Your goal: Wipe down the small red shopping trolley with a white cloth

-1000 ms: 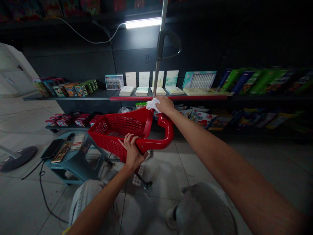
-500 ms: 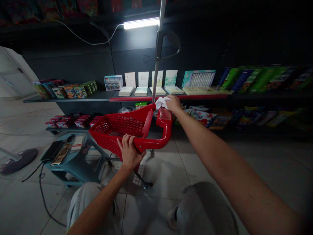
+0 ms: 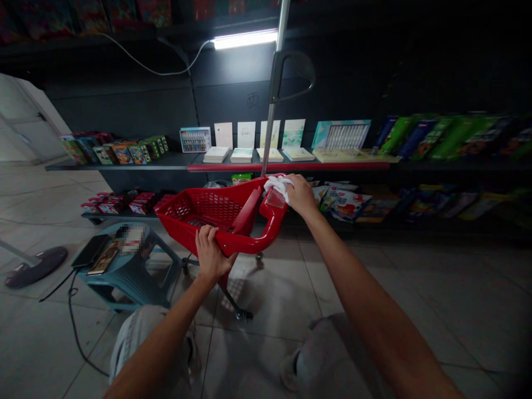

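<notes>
A small red plastic shopping cart (image 3: 199, 202) with perforated basket walls stands in front of me on dark legs with wheels. My left hand (image 3: 210, 255) is closed over the near rim of its basket, close to where the handle begins. A crumpled white cloth (image 3: 276, 184) is pressed by my right hand (image 3: 302, 194) against the far end of the red handle (image 3: 261, 244), beside a clear panel on it. A metal pole (image 3: 272, 111) with a dark grey loop rises behind that corner of the cart.
A blue-green plastic stool (image 3: 139, 280) at the left bears a dark device, a card-like item and a blurred object; a black cable trails down from it. Farther left is a round stand base (image 3: 37, 267). Shelves (image 3: 166, 162) behind hold books, boxes and snack bags.
My right hand and the cloth have moved slightly nearer along the handle's far end. The cart has turned a little, and my left hand has shifted left with its rim.
</notes>
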The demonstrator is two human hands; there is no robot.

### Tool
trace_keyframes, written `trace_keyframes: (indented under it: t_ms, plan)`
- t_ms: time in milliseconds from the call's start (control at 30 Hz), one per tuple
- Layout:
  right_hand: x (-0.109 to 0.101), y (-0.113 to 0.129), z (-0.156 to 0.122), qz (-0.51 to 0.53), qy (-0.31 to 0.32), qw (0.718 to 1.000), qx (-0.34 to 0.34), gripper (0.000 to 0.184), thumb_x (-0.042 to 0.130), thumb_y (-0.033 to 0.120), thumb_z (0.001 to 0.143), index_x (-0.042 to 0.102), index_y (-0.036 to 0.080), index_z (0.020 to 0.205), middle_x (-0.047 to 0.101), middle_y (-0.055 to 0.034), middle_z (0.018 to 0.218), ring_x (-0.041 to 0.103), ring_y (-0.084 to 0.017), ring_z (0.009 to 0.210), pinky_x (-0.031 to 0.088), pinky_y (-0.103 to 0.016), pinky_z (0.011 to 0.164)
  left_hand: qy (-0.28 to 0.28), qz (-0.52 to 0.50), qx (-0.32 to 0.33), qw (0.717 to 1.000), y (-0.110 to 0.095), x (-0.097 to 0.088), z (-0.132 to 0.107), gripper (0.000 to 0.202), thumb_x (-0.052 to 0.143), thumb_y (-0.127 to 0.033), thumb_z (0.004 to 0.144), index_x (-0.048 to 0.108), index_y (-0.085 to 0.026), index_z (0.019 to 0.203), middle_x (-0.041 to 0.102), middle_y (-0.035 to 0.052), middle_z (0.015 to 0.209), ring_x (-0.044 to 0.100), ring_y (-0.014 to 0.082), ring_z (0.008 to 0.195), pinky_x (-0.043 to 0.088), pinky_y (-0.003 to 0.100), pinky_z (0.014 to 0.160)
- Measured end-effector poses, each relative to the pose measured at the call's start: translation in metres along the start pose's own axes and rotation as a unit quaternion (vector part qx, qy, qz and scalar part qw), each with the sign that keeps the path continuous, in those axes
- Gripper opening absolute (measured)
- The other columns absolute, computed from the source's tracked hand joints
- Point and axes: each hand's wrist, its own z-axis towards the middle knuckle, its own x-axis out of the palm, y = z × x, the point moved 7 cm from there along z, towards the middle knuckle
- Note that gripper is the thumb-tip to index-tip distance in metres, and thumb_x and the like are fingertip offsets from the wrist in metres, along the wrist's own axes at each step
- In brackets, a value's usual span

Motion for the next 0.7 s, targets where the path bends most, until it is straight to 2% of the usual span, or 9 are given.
trace_keyframes:
  t_ms: [200, 300, 400, 500, 567, 700]
  plan:
    - [-0.019, 0.065, -0.066, 0.002, 0.001, 0.994, -0.105, 0.04, 0.038, 0.017, 0.099, 0.067, 0.016, 0.126, 0.066, -0.0103, 0.131, 0.054, -0.026, 0.118, 0.04, -0.036, 0.108, -0.015, -0.027, 0.002, 1.0, 0.007, 0.005, 0.011, 0.084, 0.078, -0.054, 0.072, 0.038, -0.018, 0.137, 0.046, 0.019, 0.138, 0.044, 0.038, 0.138, 0.032, 0.058, 0.121]
    - [-0.024, 0.098, -0.097, -0.002, 0.014, 0.989, -0.144, 0.033, 0.043, 0.022, 0.101, 0.069, 0.019, 0.12, 0.067, -0.0088, 0.124, 0.053, -0.027, 0.114, 0.043, -0.036, 0.103, -0.022, -0.049, 0.002, 0.999, 0.01, 0.007, 0.015, 0.083, 0.077, -0.053, 0.073, 0.037, -0.019, 0.137, 0.046, 0.0185, 0.138, 0.043, 0.0374, 0.139, 0.032, 0.059, 0.121]
    - [-0.024, 0.119, -0.119, 0.016, 0.005, 0.985, -0.173, 0.026, 0.051, 0.023, 0.099, 0.071, 0.02, 0.114, 0.068, -0.0094, 0.117, 0.052, -0.029, 0.109, 0.045, -0.038, 0.099, -0.028, -0.072, 0.003, 0.997, 0.013, 0.007, 0.016, 0.082, 0.077, -0.051, 0.073, 0.036, -0.021, 0.138, 0.046, 0.0171, 0.139, 0.043, 0.0373, 0.14, 0.035, 0.06, 0.119]
    - [-0.025, 0.126, -0.128, 0.053, -0.019, 0.98, -0.191, 0.023, 0.054, 0.022, 0.097, 0.072, 0.021, 0.111, 0.069, -0.0097, 0.115, 0.053, -0.029, 0.108, 0.046, -0.04, 0.097, -0.031, -0.091, 0.008, 0.995, 0.016, 0.005, 0.016, 0.082, 0.078, -0.047, 0.072, 0.035, -0.022, 0.138, 0.045, 0.0169, 0.142, 0.041, 0.0377, 0.142, 0.034, 0.06, 0.12]
    - [-0.023, 0.121, -0.126, 0.075, -0.024, 0.977, -0.2, 0.023, 0.055, 0.022, 0.097, 0.072, 0.022, 0.111, 0.069, -0.0092, 0.113, 0.054, -0.029, 0.107, 0.046, -0.04, 0.097, -0.029, -0.096, 0.008, 0.995, 0.017, 0.004, 0.016, 0.083, 0.079, -0.043, 0.071, 0.035, -0.022, 0.139, 0.045, 0.0165, 0.143, 0.041, 0.0376, 0.143, 0.033, 0.06, 0.121]
    - [-0.017, 0.088, -0.097, 0.103, -0.043, 0.975, -0.192, 0.023, 0.055, 0.025, 0.097, 0.072, 0.022, 0.112, 0.069, -0.0095, 0.113, 0.057, -0.029, 0.108, 0.046, -0.043, 0.1, -0.024, -0.112, 0.01, 0.993, 0.016, 0.007, 0.016, 0.083, 0.081, -0.037, 0.067, 0.037, -0.021, 0.136, 0.046, 0.0153, 0.139, 0.043, 0.0363, 0.139, 0.036, 0.059, 0.12]
